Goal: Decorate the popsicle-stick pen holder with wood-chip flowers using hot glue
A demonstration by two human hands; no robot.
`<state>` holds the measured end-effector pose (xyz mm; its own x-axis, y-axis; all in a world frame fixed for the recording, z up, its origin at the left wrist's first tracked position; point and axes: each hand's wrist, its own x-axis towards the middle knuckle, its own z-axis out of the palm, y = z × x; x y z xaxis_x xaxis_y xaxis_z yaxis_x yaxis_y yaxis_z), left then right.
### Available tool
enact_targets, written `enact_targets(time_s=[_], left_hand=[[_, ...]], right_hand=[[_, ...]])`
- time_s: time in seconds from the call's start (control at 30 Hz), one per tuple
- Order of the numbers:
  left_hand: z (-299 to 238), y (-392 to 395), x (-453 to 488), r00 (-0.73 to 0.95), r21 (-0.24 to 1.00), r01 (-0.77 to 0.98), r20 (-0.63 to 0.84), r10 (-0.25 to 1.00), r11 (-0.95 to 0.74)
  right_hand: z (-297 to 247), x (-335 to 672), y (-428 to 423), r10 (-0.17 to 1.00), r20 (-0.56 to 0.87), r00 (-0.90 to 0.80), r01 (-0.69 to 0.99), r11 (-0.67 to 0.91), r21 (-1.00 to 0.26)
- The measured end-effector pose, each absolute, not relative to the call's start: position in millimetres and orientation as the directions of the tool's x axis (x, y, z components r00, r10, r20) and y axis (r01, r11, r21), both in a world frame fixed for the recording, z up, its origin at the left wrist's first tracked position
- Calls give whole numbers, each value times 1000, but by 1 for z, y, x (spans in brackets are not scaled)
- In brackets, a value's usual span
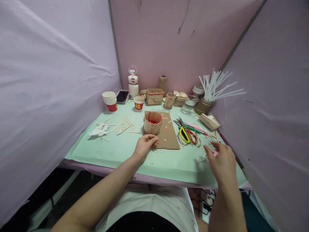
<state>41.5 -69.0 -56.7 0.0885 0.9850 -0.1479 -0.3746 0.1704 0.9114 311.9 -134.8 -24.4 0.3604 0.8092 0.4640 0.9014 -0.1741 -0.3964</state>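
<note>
A round cup faced with upright wooden craft sticks (152, 124), red inside, stands on a brown cardboard sheet (170, 137). Just in front of it is my left hand (146, 145), thumb and fingertips pinched together; anything between them is too small to make out. Off to the right, my right hand (223, 159) hovers over a small pink tool (215, 153), its thumb and index finger apart. A translucent stick (202, 159) lies beside that tool, which my hand partly hides. Yellow-handled scissors (184, 134) and a red-handled pair (193, 137) lie between my hands.
Loose craft sticks (125, 125) and a crumpled white tissue (98, 130) lie on the left. Paper cups (109, 100), a white bottle (133, 87), a stick basket (154, 97) and a water bowl (189, 104) line the back. White sticks (213, 87) fan out of a brown pot.
</note>
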Motion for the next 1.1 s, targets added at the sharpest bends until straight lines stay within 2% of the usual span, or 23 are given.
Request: enact_targets(time_s=[0.1, 0.17, 0.23, 0.37, 0.5, 0.57, 0.7, 0.8, 0.9, 1.0, 1.1], left_hand=[[-56, -69, 42, 90, 903, -393, -152, 984, 175], [-55, -69, 42, 92, 899, -401, -154, 984, 178], [-55, -69, 41, 94, 897, -403, -156, 983, 181], [-55, -71, 39, 98, 896, -400, -166, 981, 192], [-55, -71, 38, 101, 889, -412, -176, 979, 202], [-55, -71, 38, 103, 883, -422, -176, 979, 204], [-54, -71, 38, 113, 870, -448, -173, 978, 206], [-55, -71, 36, 122, 859, -468, -169, 978, 207], [-55, -70, 34, 136, 847, -485, -170, 976, 215], [-55, -70, 32, 156, 838, -496, -172, 973, 228], [-55, -70, 31, 179, 832, -501, -170, 969, 238]], right_hand=[[-45, 355, -147, 834, 331, 440, 897, -396, -196], [-56, 369, -148, 876, 171, 451, 891, -434, -132], [-63, 375, -148, 896, 87, 436, 897, -426, -117], [-69, 378, -146, 859, 167, 484, 875, -468, -127], [-73, 384, -148, 860, 103, 500, 863, -485, -139], [-70, 383, -150, 869, 124, 479, 874, -458, -163], [-52, 371, -162, 851, 186, 490, 851, -422, -314], [-38, 353, -176, 840, 186, 510, 744, -322, -585], [-35, 323, -185, 870, 139, 473, 529, -155, -834], [-44, 282, -185, 926, 83, 368, 354, -57, -934], [-57, 244, -180, 970, 72, 232, 235, 16, -972]])
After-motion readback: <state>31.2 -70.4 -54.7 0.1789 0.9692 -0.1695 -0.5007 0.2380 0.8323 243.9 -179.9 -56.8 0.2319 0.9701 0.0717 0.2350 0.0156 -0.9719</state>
